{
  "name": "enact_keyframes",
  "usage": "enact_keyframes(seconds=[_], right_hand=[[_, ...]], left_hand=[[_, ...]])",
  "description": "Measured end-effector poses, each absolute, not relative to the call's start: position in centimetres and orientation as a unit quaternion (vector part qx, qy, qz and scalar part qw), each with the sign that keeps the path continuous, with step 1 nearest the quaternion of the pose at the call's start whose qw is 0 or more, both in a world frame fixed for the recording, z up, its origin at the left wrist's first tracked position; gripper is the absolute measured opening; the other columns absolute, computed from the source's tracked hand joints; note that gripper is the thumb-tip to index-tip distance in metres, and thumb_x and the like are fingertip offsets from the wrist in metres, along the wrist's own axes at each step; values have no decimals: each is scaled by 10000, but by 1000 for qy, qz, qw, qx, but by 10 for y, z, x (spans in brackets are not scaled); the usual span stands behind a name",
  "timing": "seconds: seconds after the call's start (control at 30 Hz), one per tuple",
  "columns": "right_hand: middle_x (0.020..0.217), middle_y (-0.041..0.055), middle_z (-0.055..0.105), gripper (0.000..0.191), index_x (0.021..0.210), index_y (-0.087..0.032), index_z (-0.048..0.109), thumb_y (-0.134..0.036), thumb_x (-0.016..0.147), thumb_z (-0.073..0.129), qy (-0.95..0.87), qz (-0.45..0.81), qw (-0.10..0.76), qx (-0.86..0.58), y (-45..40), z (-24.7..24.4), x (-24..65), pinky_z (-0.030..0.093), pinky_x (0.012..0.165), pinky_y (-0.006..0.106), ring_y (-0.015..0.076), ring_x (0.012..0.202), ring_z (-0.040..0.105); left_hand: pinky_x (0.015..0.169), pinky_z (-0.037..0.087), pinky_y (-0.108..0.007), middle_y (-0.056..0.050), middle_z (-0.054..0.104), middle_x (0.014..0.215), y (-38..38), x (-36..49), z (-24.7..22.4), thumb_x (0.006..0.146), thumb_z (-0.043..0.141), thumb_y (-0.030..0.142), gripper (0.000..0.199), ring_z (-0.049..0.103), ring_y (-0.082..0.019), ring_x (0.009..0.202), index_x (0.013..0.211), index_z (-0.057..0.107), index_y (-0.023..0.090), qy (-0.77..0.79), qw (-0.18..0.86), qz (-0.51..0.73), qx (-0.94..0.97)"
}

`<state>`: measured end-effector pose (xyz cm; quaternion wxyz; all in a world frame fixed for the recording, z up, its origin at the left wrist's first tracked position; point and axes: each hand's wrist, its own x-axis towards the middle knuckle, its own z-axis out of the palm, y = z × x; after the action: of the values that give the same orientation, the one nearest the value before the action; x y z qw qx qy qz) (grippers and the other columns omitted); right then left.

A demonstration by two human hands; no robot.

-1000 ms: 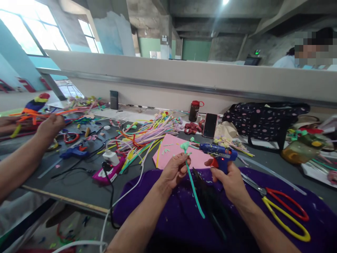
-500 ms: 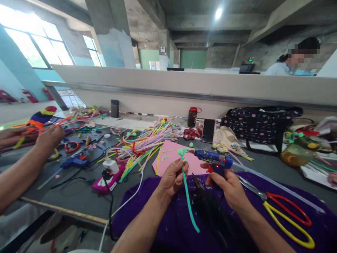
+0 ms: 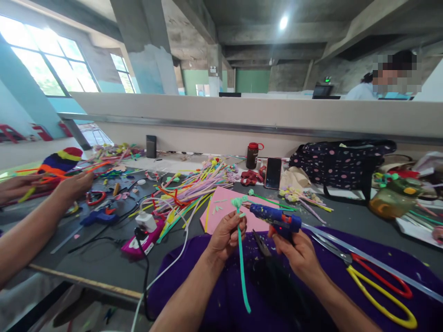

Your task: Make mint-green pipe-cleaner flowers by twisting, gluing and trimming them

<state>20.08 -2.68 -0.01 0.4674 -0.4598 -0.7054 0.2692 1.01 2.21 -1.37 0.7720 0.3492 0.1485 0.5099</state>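
Between the fingertips of my left hand is a green pipe-cleaner flower; its stem hangs down below the hand. My right hand grips a blue hot glue gun by the handle, a finger at the red trigger. The nozzle points left and sits close beside the flower head; I cannot tell whether they touch. A long clear glue stick runs out of the gun's back to the right. Under my hands lie a pink sheet with small green pieces and a purple cloth.
Scissors with red and yellow handles lie at right, dark pliers in the middle. Pipe cleaners are heaped behind. A magenta power strip with cables stands left. Another person's hand works at far left near a second glue gun.
The glue gun has shifted slightly left and down in my right hand. The flower's stem now hangs straighter. The co-worker's hand at far left has moved a little to the right.
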Motion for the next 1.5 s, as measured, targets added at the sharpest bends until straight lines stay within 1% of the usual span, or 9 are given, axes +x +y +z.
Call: enact_keyframes(seconds=[0.13, 0.37, 0.57, 0.87, 1.03, 1.1, 1.23, 1.37, 1.5], right_hand=[[807, 55, 626, 273, 862, -168, 641, -382, 836, 474, -707, 256, 462, -470, -26, -3, 201, 412, 650, 268, 177, 693, 546], [781, 54, 623, 262, 840, -182, 656, -382, 830, 488, -706, 249, 459, -479, -25, -7, 203, 406, 642, 278, 188, 689, 544], [753, 49, 612, 271, 826, -180, 652, -393, 830, 485, -703, 245, 463, -482, -26, -5, 203, 403, 614, 269, 172, 639, 525], [668, 38, 593, 294, 595, -192, 594, -377, 805, 502, -704, 241, 466, -478, -27, -1, 201, 405, 584, 267, 166, 592, 512], [592, 24, 559, 318, 542, -202, 562, -366, 808, 504, -716, 241, 458, -468, -27, -1, 201, 396, 586, 268, 165, 577, 498], [567, 16, 538, 300, 575, -202, 580, -366, 813, 498, -722, 241, 454, -463, -26, -1, 202, 391, 583, 267, 162, 568, 490], [596, 12, 534, 262, 712, -190, 618, -387, 820, 483, -712, 250, 459, -468, -25, -4, 204, 380, 556, 262, 158, 568, 488], [633, 20, 544, 270, 718, -175, 622, -390, 817, 492, -705, 266, 458, -472, -24, -8, 206, 378, 559, 257, 154, 593, 498], [597, 18, 542, 284, 735, -156, 632, -399, 809, 506, -695, 311, 459, -459, -21, -4, 209, 378, 558, 261, 150, 571, 500]], left_hand=[[272, 207, -83, 77, 362, 450, 21, 10, -14, 767, 582, 273, 234, 198, 28, 282, 628, 499, 104, 130, 773, 501, 367], [275, 217, -77, 69, 372, 481, 20, 11, -12, 758, 591, 276, 242, 197, 32, 292, 621, 498, 100, 127, 773, 505, 363], [273, 219, -79, 50, 433, 517, 21, 10, -12, 754, 595, 252, 214, 210, 30, 302, 633, 511, 98, 126, 772, 512, 356], [268, 213, -77, 66, 388, 485, 19, 11, -11, 741, 611, 274, 241, 200, 34, 286, 622, 496, 98, 133, 773, 507, 358], [262, 201, -73, 66, 384, 476, 19, 10, -11, 732, 620, 291, 247, 193, 30, 290, 631, 499, 101, 136, 770, 512, 357], [262, 199, -73, 66, 385, 484, 18, 10, -10, 727, 624, 291, 244, 188, 31, 291, 634, 497, 104, 141, 768, 514, 356], [264, 202, -81, 66, 383, 468, 18, 10, -9, 727, 623, 301, 255, 193, 28, 285, 623, 493, 109, 141, 767, 510, 364], [266, 192, -83, 85, 302, 386, 18, 9, -9, 742, 607, 325, 283, 178, 18, 273, 598, 492, 110, 131, 768, 496, 383], [270, 192, -86, 75, 344, 432, 19, 8, -10, 730, 623, 304, 258, 182, 22, 288, 617, 497, 108, 132, 768, 504, 373]])
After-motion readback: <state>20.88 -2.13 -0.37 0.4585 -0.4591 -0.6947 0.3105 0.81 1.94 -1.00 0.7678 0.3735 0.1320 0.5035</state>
